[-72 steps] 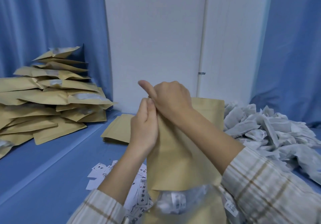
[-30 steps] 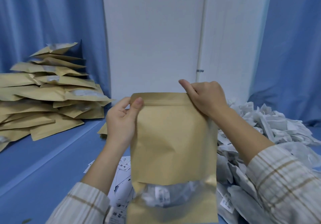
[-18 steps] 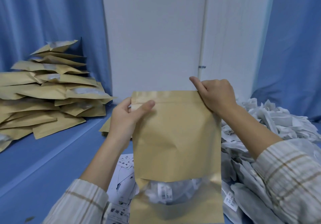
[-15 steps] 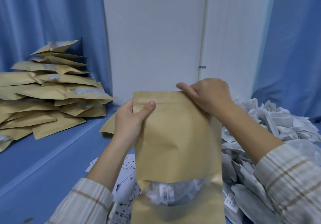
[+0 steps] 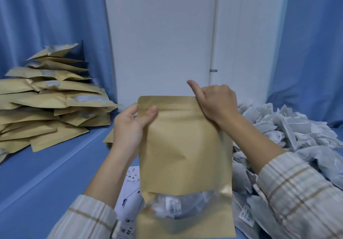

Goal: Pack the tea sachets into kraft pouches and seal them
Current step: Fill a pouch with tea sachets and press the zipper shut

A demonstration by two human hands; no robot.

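Note:
A kraft pouch (image 5: 183,146) stands upright in front of me, its clear window (image 5: 181,204) low down showing tea sachets inside. My left hand (image 5: 130,125) pinches the pouch's top left corner, thumb on the front along the zip strip. My right hand (image 5: 217,101) grips the top right corner, fingers curled and thumb sticking up above the edge. A heap of loose white tea sachets (image 5: 289,133) lies to the right.
A tall pile of filled kraft pouches (image 5: 50,99) sits at the left on the blue surface (image 5: 37,173). Flat empty pouches (image 5: 109,138) lie behind my left hand. Small printed labels (image 5: 131,188) are scattered below. A white door and blue curtains stand behind.
My right hand slid along the pouch's top edge from the left side to the right corner. My left hand stayed at the left corner, and the pouch remains upright.

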